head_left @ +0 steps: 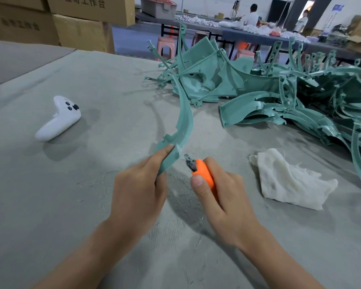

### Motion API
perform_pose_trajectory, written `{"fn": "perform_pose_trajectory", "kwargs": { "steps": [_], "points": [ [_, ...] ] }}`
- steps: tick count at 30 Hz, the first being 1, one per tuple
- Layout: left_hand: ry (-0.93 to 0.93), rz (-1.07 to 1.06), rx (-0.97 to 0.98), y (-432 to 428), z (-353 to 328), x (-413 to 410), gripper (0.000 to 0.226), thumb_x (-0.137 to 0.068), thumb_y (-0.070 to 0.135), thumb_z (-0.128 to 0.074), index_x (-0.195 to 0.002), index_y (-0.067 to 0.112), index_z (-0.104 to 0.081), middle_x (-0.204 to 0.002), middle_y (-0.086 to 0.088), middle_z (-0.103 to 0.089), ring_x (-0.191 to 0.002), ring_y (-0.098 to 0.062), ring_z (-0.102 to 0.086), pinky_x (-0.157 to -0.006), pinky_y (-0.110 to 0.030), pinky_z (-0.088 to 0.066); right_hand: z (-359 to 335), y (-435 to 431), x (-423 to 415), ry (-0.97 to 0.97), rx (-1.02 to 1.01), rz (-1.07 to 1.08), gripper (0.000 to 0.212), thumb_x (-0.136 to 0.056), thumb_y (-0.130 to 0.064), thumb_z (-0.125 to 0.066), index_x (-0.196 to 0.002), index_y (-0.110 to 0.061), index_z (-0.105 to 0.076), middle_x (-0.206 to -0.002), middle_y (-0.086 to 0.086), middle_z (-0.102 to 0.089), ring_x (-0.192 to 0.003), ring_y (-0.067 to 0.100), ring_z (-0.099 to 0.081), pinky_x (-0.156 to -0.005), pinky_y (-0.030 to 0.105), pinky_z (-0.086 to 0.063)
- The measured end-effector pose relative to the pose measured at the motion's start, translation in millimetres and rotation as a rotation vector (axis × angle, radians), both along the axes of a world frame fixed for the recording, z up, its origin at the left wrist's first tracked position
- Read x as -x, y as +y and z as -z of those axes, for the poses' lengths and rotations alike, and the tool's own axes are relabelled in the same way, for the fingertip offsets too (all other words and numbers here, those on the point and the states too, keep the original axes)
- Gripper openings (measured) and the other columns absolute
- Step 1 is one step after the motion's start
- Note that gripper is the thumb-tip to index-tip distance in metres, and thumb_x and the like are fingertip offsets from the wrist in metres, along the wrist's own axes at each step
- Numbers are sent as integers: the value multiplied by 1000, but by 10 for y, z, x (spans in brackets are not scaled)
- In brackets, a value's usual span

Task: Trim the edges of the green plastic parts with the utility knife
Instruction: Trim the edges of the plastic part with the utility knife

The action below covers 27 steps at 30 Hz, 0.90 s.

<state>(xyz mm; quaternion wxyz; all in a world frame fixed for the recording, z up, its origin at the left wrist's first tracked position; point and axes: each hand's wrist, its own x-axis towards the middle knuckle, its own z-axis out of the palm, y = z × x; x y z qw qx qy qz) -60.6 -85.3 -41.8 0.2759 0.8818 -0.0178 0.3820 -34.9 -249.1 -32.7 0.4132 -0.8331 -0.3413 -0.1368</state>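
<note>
**Two hands on one curved part, the blade just beside its edge**

One curved green part (183,113) is held up over the middle of the worktop (92,205). The left hand (138,188) grips its lower end, fingers curled round the strip and the thumb laid along it. From this grip the long axis of the part rises away from the person, toward the far edge of the worktop, and bends in an arc.

The right hand (223,197) is closed round the orange utility knife (202,174), with the thumb pressed on its back. The dark blade end points up and to the left, at the right-hand edge of the part, just above the left fingertips. Whether the blade touches the plastic, I cannot tell; it is blurred there.

So the part lies to the left of the knife, and the cut would probably run along the arc. In my judgement the risk is the left thumb, which is very near to the blade.

Many more green parts (290,97) lie in a pile at the far right corner. Near the right edge lies a white cloth (288,180), and toward the left edge a white controller (58,119).
</note>
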Motion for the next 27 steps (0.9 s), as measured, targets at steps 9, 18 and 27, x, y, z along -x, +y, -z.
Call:
{"fn": "perform_pose_trajectory", "kwargs": {
  "steps": [9,18,27],
  "points": [
    [-54,38,-36,1,-3,5,40,-81,10,-45,-113,2,-69,-67,-7,-67,-72,-23,-45,-58,-23,-36,39,-4,-44,10,40,60,39,-100,-53,-33,-77,-22,-36,-53,-7,-33,-47,17,-37,-49,29,-27],
    [-132,4,-77,-18,5,-24,41,-79,6,-43,-111,3,-69,-89,-9,-75,-85,-21,-51,-64,-24,-40,-22,-46,-71,19,28,18,46,-99,-56,-33,-77,-17,-39,-55,-7,-34,-48,18,-38,-48,38,-31],
    [-155,9,-76,24,-1,-29,43,-79,5,-42,-113,4,-69,-97,-9,-74,-90,-22,-52,-68,-22,-41,-6,-66,-100,5,55,29,45,-99,-53,-34,-76,-15,-39,-53,-8,-30,-47,16,-36,-50,26,-25]
  ]
}}
